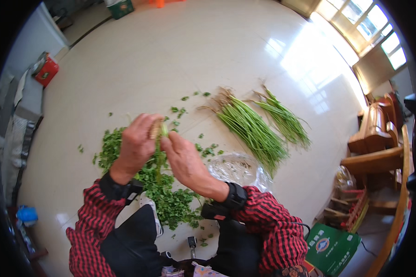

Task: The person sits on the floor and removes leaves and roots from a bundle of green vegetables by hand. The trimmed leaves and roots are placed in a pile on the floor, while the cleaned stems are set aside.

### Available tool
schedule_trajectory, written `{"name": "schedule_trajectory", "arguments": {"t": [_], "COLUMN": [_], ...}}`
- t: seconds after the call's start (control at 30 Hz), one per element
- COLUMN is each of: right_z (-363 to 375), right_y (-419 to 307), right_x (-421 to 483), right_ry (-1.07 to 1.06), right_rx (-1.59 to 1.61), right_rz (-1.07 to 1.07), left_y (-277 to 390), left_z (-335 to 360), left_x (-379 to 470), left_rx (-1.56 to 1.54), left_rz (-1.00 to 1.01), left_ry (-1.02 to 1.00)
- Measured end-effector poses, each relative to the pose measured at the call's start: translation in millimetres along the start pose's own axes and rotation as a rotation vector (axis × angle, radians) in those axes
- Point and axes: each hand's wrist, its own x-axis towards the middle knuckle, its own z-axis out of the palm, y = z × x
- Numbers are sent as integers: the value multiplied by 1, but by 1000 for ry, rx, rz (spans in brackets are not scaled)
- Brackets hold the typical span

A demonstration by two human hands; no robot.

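My left hand [136,140] and my right hand [189,164] meet at the tips, both gripping a small bunch of pale green stems [164,129]. Thin green strands hang below the fingers, and motion blurs the bunch. Under my hands spreads a pile of leafy green herbs [175,206], which look like coriander. To the right lies a large bundle of long green stalks [251,126] with brown roots at its far end. Beyond it rests a smaller rooted bundle [286,119]. A clear plastic bag [234,169], holding some brown scraps, is beside my right forearm.
Loose leaves [208,150] are scattered over the tiled floor [152,62]. Wooden furniture [374,159] and a green cardboard box [332,247] stand to the right. A red box [45,70] is at the left wall. My shoe [152,211] borders the leaf pile.
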Motion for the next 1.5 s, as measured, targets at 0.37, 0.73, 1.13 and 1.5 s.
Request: {"name": "schedule_trajectory", "arguments": {"t": [0.37,0.73,1.13,1.5], "right_z": [-20,-20,0,-43], "right_y": [-48,-14,5,67], "right_x": [-44,-4,-3,-10], "right_ry": [-222,94,-355,-546], "right_rx": [294,-225,312,-293], "right_rz": [204,-360,158,-138], "left_y": [-66,-14,4,-21], "left_z": [-60,-50,-33,-26], "left_x": [-18,-27,-30,-65], "left_rx": [-532,-670,-830,152], "left_rz": [-829,-707,-793,197], "left_ry": [234,5,-72,-615]}}
